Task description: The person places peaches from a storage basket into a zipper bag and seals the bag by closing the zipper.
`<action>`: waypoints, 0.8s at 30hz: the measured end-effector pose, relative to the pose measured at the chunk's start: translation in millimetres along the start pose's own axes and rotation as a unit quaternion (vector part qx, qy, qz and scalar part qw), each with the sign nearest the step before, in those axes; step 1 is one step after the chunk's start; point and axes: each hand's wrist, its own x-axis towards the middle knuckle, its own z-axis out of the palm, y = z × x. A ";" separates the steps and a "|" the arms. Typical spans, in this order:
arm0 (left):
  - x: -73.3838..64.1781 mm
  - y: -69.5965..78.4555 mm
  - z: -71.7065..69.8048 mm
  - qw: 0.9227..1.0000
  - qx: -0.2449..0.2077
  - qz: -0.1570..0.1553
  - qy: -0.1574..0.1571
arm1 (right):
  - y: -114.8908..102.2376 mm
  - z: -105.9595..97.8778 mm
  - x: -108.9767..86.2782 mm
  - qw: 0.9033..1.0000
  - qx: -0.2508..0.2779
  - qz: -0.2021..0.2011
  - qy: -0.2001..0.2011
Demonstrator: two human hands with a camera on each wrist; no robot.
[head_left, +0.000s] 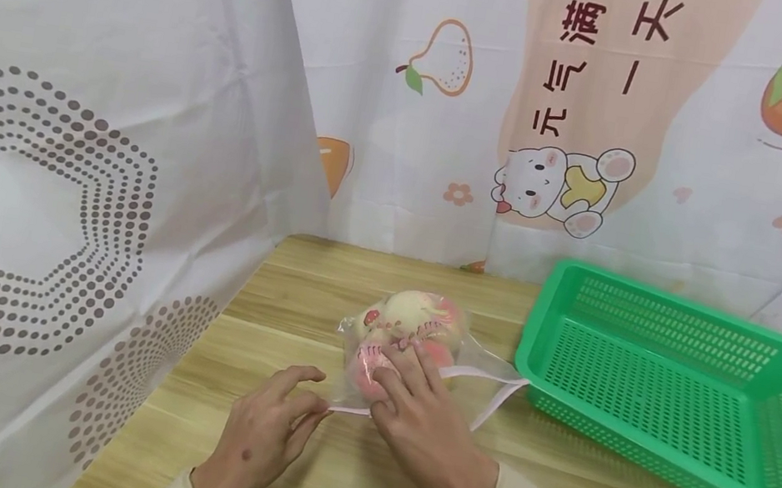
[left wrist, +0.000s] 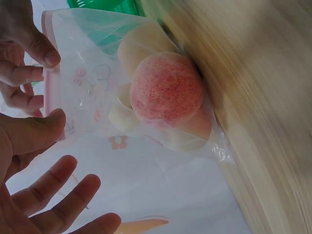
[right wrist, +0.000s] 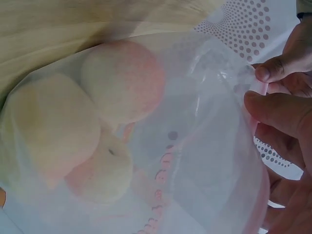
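Observation:
A clear zip bag [head_left: 487,364] with a pink-white closure strip holds several pale pink and cream peaches [head_left: 418,316]. It rests on the wooden table. At the bag's near left corner my left hand [head_left: 261,427] pinches the strip between thumb and index finger, its other fingers spread. My right hand [head_left: 427,431] reaches over the bag's mouth. In the right wrist view its thumb [right wrist: 273,107] grips the strip from one side, with fingers behind, close to the left hand. A large reddish peach [left wrist: 168,90] shows through the plastic in the left wrist view.
A green perforated plastic basket [head_left: 642,391] stands to the right of the bag, whose far right corner reaches its rim. Printed curtains [head_left: 408,128] hang behind and to the left of the wooden table [head_left: 276,303].

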 end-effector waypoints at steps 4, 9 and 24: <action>0.5 0.4 0.0 1.000 -0.001 -0.001 0.000 | 2.5 -0.5 -5.0 1.000 -0.010 -0.004 0.004; -0.8 -0.1 0.0 1.000 -0.010 -0.003 0.007 | 5.8 -0.9 -8.5 1.000 -0.006 -0.004 0.015; -2.6 -2.8 0.3 1.000 -0.024 -0.005 0.007 | 13.1 -3.6 -17.7 1.000 0.017 0.005 0.017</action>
